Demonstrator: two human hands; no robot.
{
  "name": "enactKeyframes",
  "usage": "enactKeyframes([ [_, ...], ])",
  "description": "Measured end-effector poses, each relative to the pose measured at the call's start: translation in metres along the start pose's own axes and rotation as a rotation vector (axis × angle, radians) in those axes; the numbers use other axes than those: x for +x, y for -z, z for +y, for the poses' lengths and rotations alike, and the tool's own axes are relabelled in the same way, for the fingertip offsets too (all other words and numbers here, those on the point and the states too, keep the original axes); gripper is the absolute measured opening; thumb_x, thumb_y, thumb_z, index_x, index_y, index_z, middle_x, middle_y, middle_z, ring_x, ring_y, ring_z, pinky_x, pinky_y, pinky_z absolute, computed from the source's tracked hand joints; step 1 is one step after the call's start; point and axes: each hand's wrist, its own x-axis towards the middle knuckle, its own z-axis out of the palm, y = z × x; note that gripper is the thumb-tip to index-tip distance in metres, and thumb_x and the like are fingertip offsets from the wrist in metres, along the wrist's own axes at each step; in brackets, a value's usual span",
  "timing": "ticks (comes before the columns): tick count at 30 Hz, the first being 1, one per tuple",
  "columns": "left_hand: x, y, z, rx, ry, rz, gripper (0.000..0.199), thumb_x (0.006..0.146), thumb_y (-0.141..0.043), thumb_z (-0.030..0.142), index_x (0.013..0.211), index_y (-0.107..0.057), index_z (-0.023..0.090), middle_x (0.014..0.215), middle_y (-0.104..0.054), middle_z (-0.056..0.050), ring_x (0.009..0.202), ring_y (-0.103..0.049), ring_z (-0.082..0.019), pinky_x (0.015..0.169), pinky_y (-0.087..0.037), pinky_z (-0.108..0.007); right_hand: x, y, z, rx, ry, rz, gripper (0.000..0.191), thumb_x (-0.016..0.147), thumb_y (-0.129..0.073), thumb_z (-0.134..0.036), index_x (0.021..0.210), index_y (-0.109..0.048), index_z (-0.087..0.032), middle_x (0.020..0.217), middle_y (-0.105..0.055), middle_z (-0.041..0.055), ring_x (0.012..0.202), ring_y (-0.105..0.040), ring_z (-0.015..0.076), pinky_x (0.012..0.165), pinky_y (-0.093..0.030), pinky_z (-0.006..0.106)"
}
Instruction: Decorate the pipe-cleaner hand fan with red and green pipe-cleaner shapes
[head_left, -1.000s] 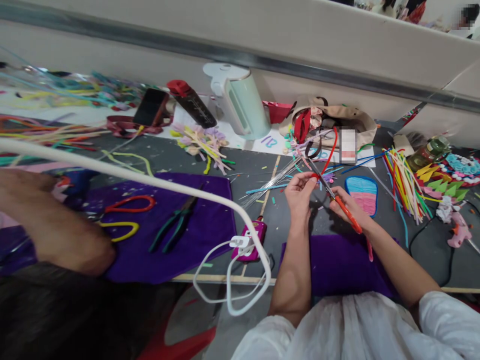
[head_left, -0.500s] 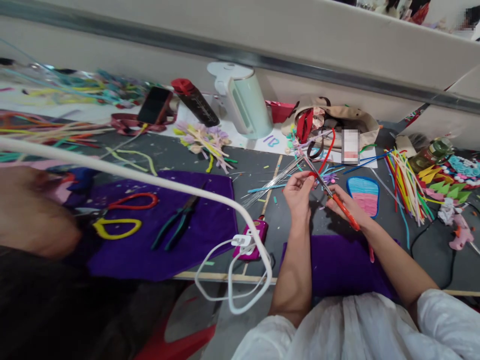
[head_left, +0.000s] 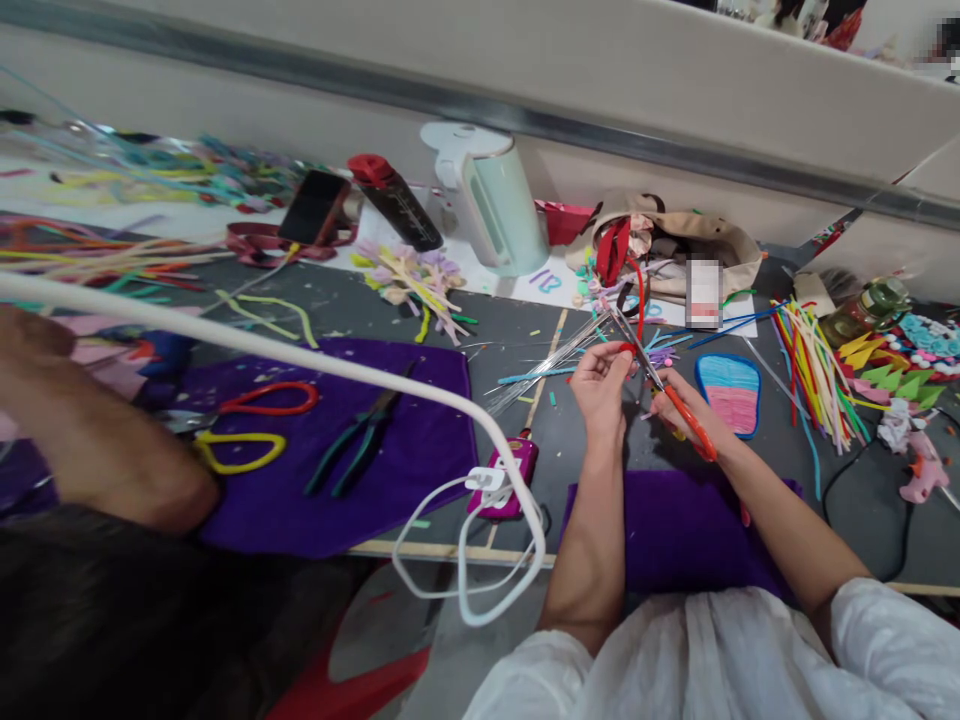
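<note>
My left hand (head_left: 602,385) pinches a fuzzy red pipe cleaner (head_left: 640,292) between thumb and fingertips, and its free length stands up above the hand. In my right hand (head_left: 684,400) is a pair of scissors with orange-red handles (head_left: 690,425). Their blades point up and left, across the pipe cleaner close to my left fingertips; whether they touch it I cannot tell. Beneath my forearms lies a folded purple cloth (head_left: 682,530). A blue-and-pink striped panel with a blue edge (head_left: 729,394) lies just right of my right hand.
Thin wires (head_left: 551,360) lie left of my hands. A white cable (head_left: 337,370) arches across the left side to a magenta power strip (head_left: 510,475). Pliers (head_left: 360,440) and yellow-and-red scissors (head_left: 244,450) rest near a co-worker's arm (head_left: 112,440). A kettle (head_left: 502,210) stands behind.
The red pipe cleaner's free end has swung left and now stands more upright. The scissors have shifted slightly at my left fingertips. The co-worker's arm at the left has moved.
</note>
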Motion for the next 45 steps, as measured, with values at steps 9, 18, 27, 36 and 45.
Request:
enactKeyframes([
  [9, 0.003, 0.002, 0.001, -0.017, -0.012, 0.018, 0.024, 0.064, -0.082, 0.029, 0.080, -0.070, 0.017, 0.069, -0.067, 0.000, 0.057, -0.059, -0.008, 0.060, -0.052, -0.021, 0.004, -0.003, -0.003, -0.042, 0.013, 0.034, 0.054, 0.081, -0.055, -0.074, 0.101, -0.048, -0.024, 0.066, -0.038, -0.0070, 0.050, -0.032, 0.0075, 0.046, -0.028, 0.023],
  [18, 0.010, 0.008, 0.003, -0.065, 0.012, 0.090, 0.026, 0.064, -0.081, 0.032, 0.084, -0.070, 0.018, 0.074, -0.068, 0.001, 0.057, -0.060, -0.008, 0.062, -0.053, -0.023, 0.000, 0.002, 0.010, -0.178, 0.009, 0.054, 0.044, 0.087, -0.054, -0.063, 0.108, -0.046, -0.025, 0.073, -0.044, -0.0054, 0.059, -0.041, 0.0111, 0.056, -0.037, 0.024],
  [27, -0.001, -0.001, 0.005, -0.032, -0.012, -0.058, 0.031, 0.064, -0.085, 0.038, 0.088, -0.078, 0.020, 0.075, -0.071, -0.002, 0.058, -0.061, -0.010, 0.061, -0.055, -0.025, -0.033, -0.020, 0.043, -0.950, -0.097, 0.217, 0.061, 0.084, -0.063, -0.032, 0.140, -0.044, -0.017, 0.118, -0.059, 0.0168, 0.108, -0.057, 0.0296, 0.089, -0.048, 0.041],
  [36, -0.010, -0.008, -0.007, 0.165, 0.034, -0.367, 0.030, 0.067, -0.083, 0.035, 0.091, -0.077, 0.019, 0.075, -0.072, -0.003, 0.062, -0.062, -0.012, 0.060, -0.053, -0.024, -0.038, 0.015, 0.017, -0.783, 0.015, 0.337, 0.028, 0.095, -0.051, -0.040, 0.103, -0.069, -0.020, 0.098, -0.071, 0.0118, 0.093, -0.063, 0.0251, 0.083, -0.046, 0.037],
  [45, -0.022, -0.019, -0.033, 0.484, 0.055, -0.707, 0.024, 0.076, -0.071, 0.031, 0.095, -0.073, 0.017, 0.081, -0.071, -0.003, 0.072, -0.063, -0.014, 0.067, -0.052, -0.026, -0.025, 0.087, 0.007, -0.115, 0.023, 0.261, 0.037, 0.074, -0.071, -0.053, 0.077, -0.069, -0.017, 0.067, -0.062, -0.0010, 0.063, -0.052, 0.0119, 0.062, -0.041, 0.025],
])
